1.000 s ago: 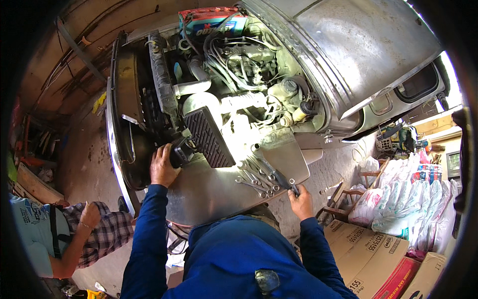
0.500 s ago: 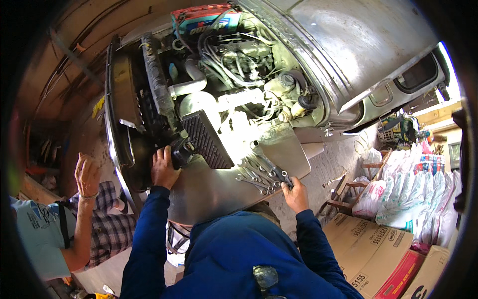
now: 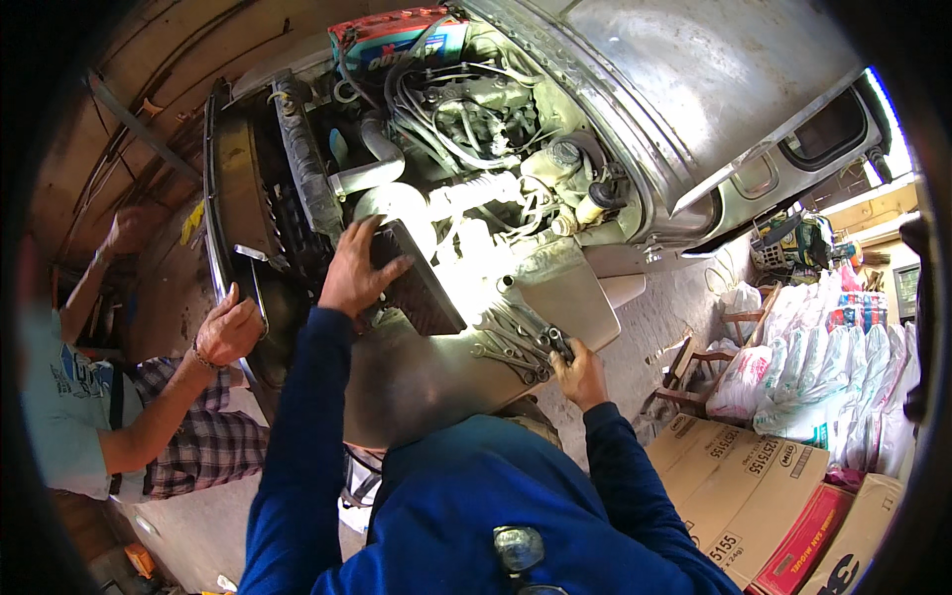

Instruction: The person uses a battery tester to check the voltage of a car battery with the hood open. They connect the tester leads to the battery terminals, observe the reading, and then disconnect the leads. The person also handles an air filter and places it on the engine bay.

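My left hand [image 3: 355, 273] is open over the engine bay, fingers and thumb spread. It lies at the left edge of a dark rectangular box [image 3: 421, 283], which looks like an air filter housing; whether it touches is hard to tell. My right hand [image 3: 580, 377] is closed around the near end of a long metal tool [image 3: 535, 319] with rounded ends, its exact kind unclear. Beside that tool, several combination wrenches [image 3: 506, 347] lie in a loose pile on the silver fender [image 3: 407, 382].
A co-worker's hand [image 3: 228, 327] is at the car's front edge on the left. Hoses and a pale intake pipe [image 3: 382, 171] fill the engine bay, with a battery [image 3: 402, 42] behind. Cartons [image 3: 739, 476] and plastic-wrapped bundles [image 3: 828, 387] stand at right.
My left hand has moved up and away from a black part to the box's edge. My right hand shifted slightly left with the tool. The co-worker's hand has come down to the car's front.
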Motion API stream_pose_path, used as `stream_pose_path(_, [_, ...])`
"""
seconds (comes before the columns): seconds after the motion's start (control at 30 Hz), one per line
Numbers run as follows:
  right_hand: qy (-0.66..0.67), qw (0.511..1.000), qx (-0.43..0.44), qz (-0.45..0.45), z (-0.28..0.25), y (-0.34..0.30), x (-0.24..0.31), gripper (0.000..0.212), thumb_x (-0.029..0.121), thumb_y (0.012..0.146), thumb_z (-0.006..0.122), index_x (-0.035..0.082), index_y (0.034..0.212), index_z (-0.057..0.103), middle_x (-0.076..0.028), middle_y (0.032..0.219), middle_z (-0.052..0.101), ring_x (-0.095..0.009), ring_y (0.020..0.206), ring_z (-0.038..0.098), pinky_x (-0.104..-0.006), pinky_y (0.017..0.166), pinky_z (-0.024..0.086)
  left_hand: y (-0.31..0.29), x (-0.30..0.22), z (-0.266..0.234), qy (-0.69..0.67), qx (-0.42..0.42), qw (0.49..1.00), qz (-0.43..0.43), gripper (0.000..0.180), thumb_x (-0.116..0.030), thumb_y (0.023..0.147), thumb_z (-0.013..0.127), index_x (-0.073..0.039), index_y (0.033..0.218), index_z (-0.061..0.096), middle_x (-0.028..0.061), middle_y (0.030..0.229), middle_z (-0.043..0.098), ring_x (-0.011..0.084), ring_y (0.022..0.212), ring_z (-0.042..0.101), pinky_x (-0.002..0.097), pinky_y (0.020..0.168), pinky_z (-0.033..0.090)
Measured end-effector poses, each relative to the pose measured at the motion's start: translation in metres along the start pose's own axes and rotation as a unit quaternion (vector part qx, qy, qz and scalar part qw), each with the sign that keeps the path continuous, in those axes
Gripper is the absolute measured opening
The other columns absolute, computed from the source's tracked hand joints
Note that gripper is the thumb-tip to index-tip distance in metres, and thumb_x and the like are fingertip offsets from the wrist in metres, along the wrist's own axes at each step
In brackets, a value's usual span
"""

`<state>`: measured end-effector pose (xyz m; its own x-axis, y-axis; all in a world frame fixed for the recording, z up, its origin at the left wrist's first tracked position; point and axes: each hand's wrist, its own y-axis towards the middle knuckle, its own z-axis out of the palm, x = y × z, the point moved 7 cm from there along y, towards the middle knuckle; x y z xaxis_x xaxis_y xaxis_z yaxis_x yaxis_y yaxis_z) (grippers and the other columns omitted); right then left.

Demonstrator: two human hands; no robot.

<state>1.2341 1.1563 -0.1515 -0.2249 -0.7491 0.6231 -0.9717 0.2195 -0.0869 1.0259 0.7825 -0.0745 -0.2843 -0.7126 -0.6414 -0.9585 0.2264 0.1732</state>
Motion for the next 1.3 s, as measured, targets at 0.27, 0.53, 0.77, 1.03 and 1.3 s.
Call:
stream_pose_path(0.27, [0.019,0.999,-0.027,0.021,-0.013,-0.018,-0.012,0.026,0.016,0.09,0.071,-0.003,0.107,0.064,-0.028,0.092,0.069,-0.047,0.089,0.069,-0.0463,0.074,0.054,0.037,0.03,0.017,-0.047,0.077,0.996,0.019,0.099,-0.066,0.075,0.081,0.01,0.133,0.054,0.0302,0.132,0.061,0.0394,0.124,0.059,0.0442,0.106,0.046])
stream_pose_path(0.53, [0.031,0.998,-0.013,0.061,-0.011,-0.033,-0.033,0.028,0.017,0.09,0.07,-0.003,0.109,0.064,-0.029,0.096,0.069,-0.047,0.093,0.068,-0.0466,0.076,0.054,0.05,0.016,-0.008,0.046,-0.09,0.995,-0.019,0.068,-0.064,0.082,0.07,0.002,0.093,0.069,0.0252,0.086,0.07,0.0435,0.084,0.069,0.0479,0.075,0.055])
stream_pose_path(0.77, [0.002,0.999,0.0,0.055,-0.003,-0.018,-0.019,0.029,0.018,0.09,0.07,-0.004,0.108,0.064,-0.031,0.1,0.069,-0.048,0.096,0.068,-0.0468,0.078,0.054,0.043,0.007,0.003,0.115,-0.097,0.988,-0.037,0.066,-0.063,0.079,0.074,0.001,0.093,0.069,0.0232,0.086,0.071,0.0422,0.083,0.07,0.0491,0.074,0.055])
stream_pose_path(1.03, [-0.021,0.999,0.01,0.023,0.006,-0.011,-0.004,0.03,0.021,0.089,0.07,-0.002,0.107,0.065,-0.03,0.097,0.069,-0.049,0.096,0.066,-0.0515,0.079,0.053,0.03,0.003,0.005,0.047,-0.099,0.994,0.028,0.061,-0.061,0.078,0.077,-0.002,0.088,0.068,0.0206,0.084,0.07,0.0406,0.08,0.069,0.0477,0.072,0.055])
stream_pose_path(1.3, [-0.007,0.999,0.008,0.033,0.0,-0.016,-0.009,0.03,0.022,0.088,0.071,0.0,0.107,0.064,-0.029,0.097,0.069,-0.05,0.095,0.066,-0.0522,0.077,0.053,0.039,0.001,0.009,0.099,-0.083,0.992,0.001,0.061,-0.061,0.08,0.075,0.0,0.091,0.07,0.023,0.084,0.071,0.0411,0.079,0.069,0.0492,0.074,0.054])
